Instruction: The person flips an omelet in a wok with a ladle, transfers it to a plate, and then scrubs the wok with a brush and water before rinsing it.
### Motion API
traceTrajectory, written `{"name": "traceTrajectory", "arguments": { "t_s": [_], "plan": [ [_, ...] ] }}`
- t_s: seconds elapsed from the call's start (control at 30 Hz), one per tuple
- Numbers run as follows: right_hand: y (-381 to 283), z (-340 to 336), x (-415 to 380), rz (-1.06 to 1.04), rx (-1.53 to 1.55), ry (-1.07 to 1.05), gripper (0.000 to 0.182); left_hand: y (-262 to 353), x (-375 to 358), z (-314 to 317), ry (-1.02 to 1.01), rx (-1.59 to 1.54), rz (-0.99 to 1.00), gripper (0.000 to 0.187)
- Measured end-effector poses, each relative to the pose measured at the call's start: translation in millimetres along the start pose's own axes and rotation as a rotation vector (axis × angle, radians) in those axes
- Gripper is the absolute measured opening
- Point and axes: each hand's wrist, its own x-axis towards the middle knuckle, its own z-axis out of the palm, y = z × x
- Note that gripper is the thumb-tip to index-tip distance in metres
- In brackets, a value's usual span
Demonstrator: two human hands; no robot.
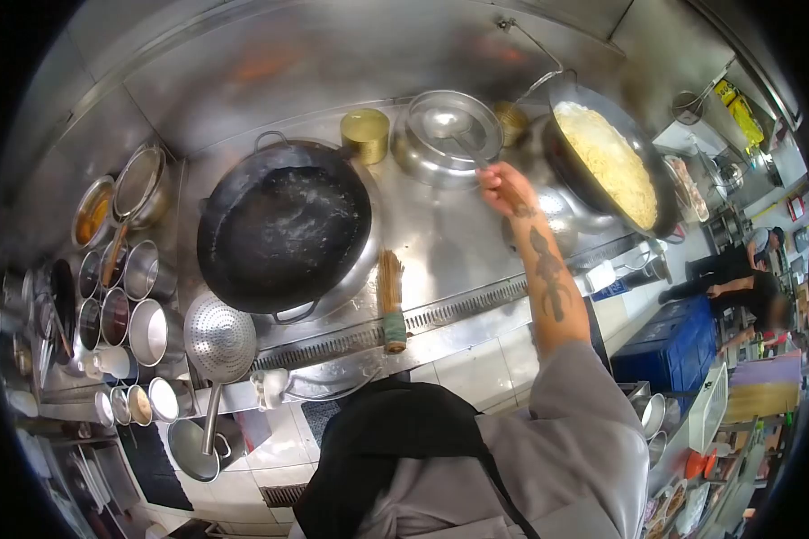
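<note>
My right hand (510, 189) reaches forward with its fingers closed round the handle of a ladle (469, 146). The ladle's round bowl rests inside a steel pot (412, 162) near the back wall. Just left of that pot stands a gold-coloured tin (365, 136). A large black wok (283, 229), its inside dark and wet-looking, sits on the stove to the left. To the right a second wok (562, 166) is tilted and holds a pale yellow, white-topped food (607, 162). My left hand is out of the frame.
A bamboo brush (392, 301) lies at the stove's front edge, near a perforated skimmer (220, 338). Several metal seasoning containers (150, 332) and a strainer (139, 184) crowd the left. A blue bin (665, 341) and people (760, 292) are at the far right.
</note>
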Motion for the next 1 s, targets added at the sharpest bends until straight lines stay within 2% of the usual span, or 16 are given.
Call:
{"name": "traceTrajectory", "arguments": {
  "t_s": [0.03, 0.17, 0.27, 0.3, 0.33, 0.37, 0.4, 0.5, 0.53, 0.63, 0.67, 0.7, 0.8, 0.83, 0.97, 1.0],
  "plan": [
    [-2, 3, -1, 0.08, 0.031, -0.033, 0.015, 1, 4, 1, 0.015, -0.009, 0.023, 0.031],
    [13, 46, -37, 0.083, 0.068, -0.225, 0.029, 3, 35, 0, 0.072, 0.012, 0.113, 0.03],
    [38, 72, -53, 0.126, 0.161, -0.318, 0.036, 9, 100, -17, 0.148, 0.343, 0.331, 0.03],
    [49, 79, -55, 0.151, 0.194, -0.331, 0.036, 12, 108, -23, 0.554, 0.224, 0.582, 0.026],
    [59, 85, -57, 0.177, 0.228, -0.343, 0.036, 32, 92, -46, 0.386, -0.179, 0.39, 0.024],
    [70, 91, -59, 0.204, 0.262, -0.353, 0.036, 93, 41, -97, 0.31, -0.588, 0.168, 0.023],
    [80, 99, -60, 0.223, 0.272, -0.331, 0.036, 100, 45, -107, 0.318, -0.646, 0.15, 0.025],
    [104, 113, -51, 0.277, 0.004, -0.171, 0.036, 112, 30, -122, 0.302, -0.804, 0.085, 0.021],
    [107, 124, -54, 0.219, -0.327, -0.035, 0.038, 117, 22, -124, 0.29, -0.853, 0.064, 0.019],
    [121, 128, -56, -0.053, -1.008, 0.091, 0.034, 81, 29, -97, 0.219, -0.719, 0.036, 0.026],
    [117, 134, -64, -0.175, -1.075, 0.135, 0.033, 77, 20, -85, 0.169, -0.84, -0.109, 0.025],
    [114, 124, -60, -0.24, -1.114, 0.165, 0.035, 62, 11, -71, 0.159, -0.696, 0.072, 0.026],
    [85, 64, -36, -0.434, -1.302, 0.292, 0.042, -5, 41, 2, -0.126, -1.104, -0.258, 0.018],
    [70, 44, -23, -0.488, -1.417, 0.357, 0.042, 24, 13, -2, 0.008, -0.945, -0.406, 0.018],
    [18, -50, 35, -0.701, -1.969, 0.595, 0.042, 36, -1, -7, 0.196, -0.301, 0.134, 0.021],
    [13, -72, 49, -0.585, -1.935, 0.627, 0.033, 35, -4, -2, 0.242, -0.144, 0.261, 0.022]
  ]
}}
